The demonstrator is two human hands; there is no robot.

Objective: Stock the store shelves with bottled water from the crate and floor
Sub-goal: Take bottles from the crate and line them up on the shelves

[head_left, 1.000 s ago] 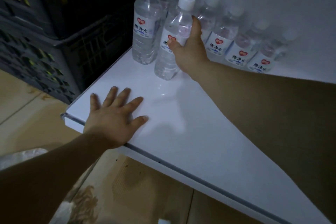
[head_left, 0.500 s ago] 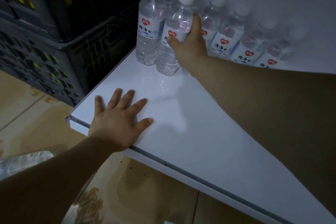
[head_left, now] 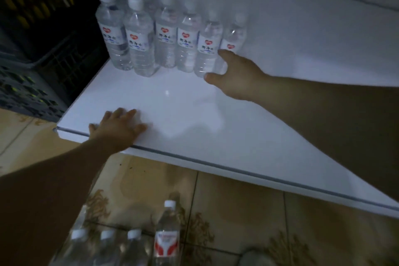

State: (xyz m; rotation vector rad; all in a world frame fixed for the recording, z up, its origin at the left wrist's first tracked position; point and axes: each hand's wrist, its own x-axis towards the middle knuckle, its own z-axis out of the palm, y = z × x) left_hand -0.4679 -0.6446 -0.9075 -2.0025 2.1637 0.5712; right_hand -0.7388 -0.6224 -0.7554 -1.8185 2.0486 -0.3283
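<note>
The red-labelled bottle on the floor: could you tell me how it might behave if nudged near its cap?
Standing tall and narrow, the red-labelled bottle would probably tip. It seems full, so likely heavy for its size. Once down, its round body may roll.

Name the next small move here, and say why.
Probably draw the right hand back from the bottle row and reach down for the upright floor bottle: it holds nothing, and the shelf has room right of the row.
</note>
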